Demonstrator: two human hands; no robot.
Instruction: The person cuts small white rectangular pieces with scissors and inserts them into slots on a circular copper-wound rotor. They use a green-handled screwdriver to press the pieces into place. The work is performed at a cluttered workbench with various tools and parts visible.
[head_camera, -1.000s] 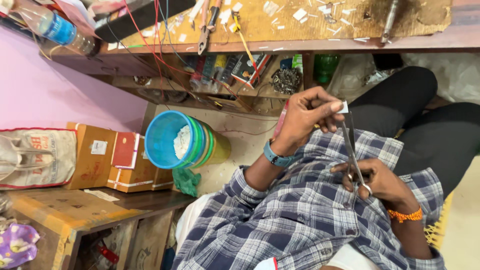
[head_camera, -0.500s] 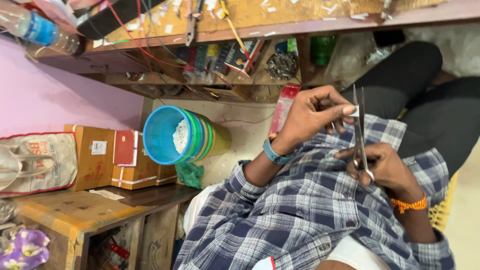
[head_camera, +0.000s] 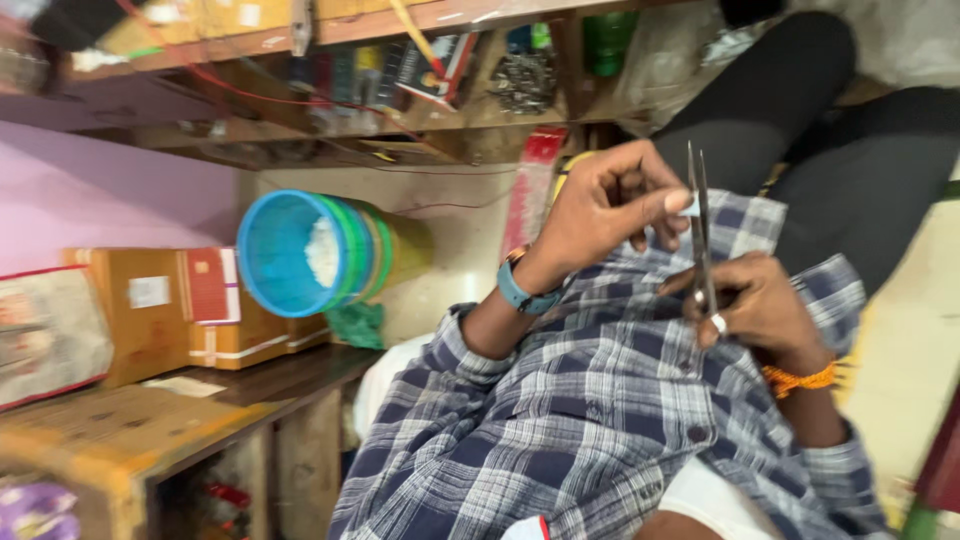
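My right hand (head_camera: 765, 312), with a ring and an orange thread at the wrist, is closed around the handles of thin metal scissors (head_camera: 698, 225). Their blades point up and lie nearly together. My left hand (head_camera: 600, 205), with a teal band on the wrist, pinches a small white piece (head_camera: 690, 205) right against the blades. Both hands hover over my checked shirt (head_camera: 560, 440) and black trousers (head_camera: 800, 110).
A stack of blue, green and yellow buckets (head_camera: 320, 250) lies to the left, beside orange cardboard boxes (head_camera: 170, 310) on a wooden bench (head_camera: 150, 420). Wooden shelves (head_camera: 400, 70) crowded with tools, wires and small parts run along the top.
The view has swung closer to the hands. The scissors now stand more upright with their blades nearly closed, and my left hand still pinches the white piece at them.
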